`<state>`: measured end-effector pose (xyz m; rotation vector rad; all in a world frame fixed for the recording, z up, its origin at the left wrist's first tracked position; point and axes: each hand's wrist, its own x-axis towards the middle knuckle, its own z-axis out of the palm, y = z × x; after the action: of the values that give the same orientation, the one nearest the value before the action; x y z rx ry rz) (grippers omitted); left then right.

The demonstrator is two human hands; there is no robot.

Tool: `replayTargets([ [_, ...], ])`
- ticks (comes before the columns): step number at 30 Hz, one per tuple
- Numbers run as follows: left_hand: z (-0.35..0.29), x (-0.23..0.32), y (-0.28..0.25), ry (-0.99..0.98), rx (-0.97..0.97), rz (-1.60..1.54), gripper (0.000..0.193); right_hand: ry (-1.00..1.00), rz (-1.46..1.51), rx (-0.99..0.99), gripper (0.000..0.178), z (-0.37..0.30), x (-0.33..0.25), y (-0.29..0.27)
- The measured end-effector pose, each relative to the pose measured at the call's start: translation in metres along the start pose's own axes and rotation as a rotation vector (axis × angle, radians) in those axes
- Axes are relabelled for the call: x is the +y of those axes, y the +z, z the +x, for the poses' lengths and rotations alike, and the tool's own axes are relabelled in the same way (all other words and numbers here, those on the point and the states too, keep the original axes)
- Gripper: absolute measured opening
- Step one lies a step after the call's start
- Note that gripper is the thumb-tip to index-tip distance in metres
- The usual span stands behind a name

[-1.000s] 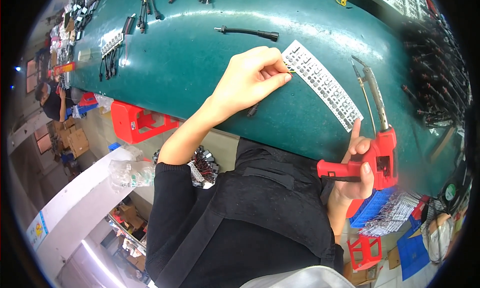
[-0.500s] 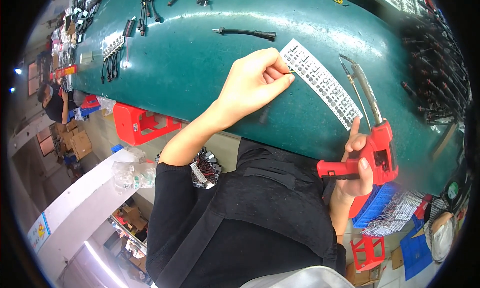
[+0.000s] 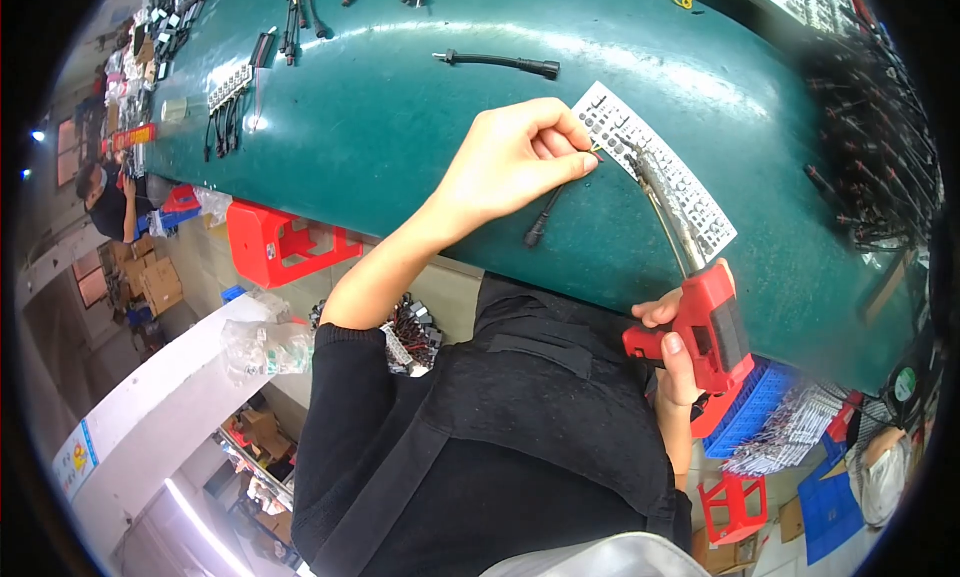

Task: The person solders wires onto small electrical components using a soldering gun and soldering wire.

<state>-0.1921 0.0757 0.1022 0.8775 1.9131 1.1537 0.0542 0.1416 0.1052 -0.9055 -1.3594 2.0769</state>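
Note:
My left hand [image 3: 515, 167] pinches the thin wire ends of a black cable [image 3: 540, 222] between thumb and forefinger. The cable's connector end rests on the green table below the hand. Beside those fingertips lies a white panel of small circuit boards [image 3: 690, 192], slanting down to the right. My right hand [image 3: 678, 372] grips the red handle of a trigger-type soldering gun [image 3: 712, 327]. Its metal tip and feed tube reach over the panel, close to the pinched wires; whether the tip touches is too small to tell.
Another black cable [image 3: 505, 64] lies beyond my left hand. A heap of black cables [image 3: 870, 137] covers the right side. At the far left is a board strip with wires attached [image 3: 230, 92]. A red stool [image 3: 270, 242] and a blue crate [image 3: 750, 407] stand below the table edge.
The soldering gun has swung left, its tip now over the panel near my left fingertips. My right fingers have wrapped closer round the handle. The panel has shifted slightly right.

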Motion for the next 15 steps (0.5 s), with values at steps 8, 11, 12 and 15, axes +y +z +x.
replayTargets([
  [8,-0.002,0.001,0.002,-0.071,-0.004,-0.059,0.015,0.064,0.025,-0.006,0.042,-0.002,-0.003,-0.001],
  [11,-0.004,0.001,0.004,-0.055,0.018,-0.027,0.014,0.064,-0.059,-0.063,0.036,-0.003,-0.001,-0.006],
  [12,-0.004,0.001,0.005,-0.057,0.023,-0.026,0.013,0.064,-0.060,-0.064,0.036,-0.004,0.000,-0.007],
  [15,-0.004,0.002,0.006,-0.036,0.036,-0.004,0.013,0.097,-0.095,-0.049,0.044,-0.005,0.001,-0.007],
])
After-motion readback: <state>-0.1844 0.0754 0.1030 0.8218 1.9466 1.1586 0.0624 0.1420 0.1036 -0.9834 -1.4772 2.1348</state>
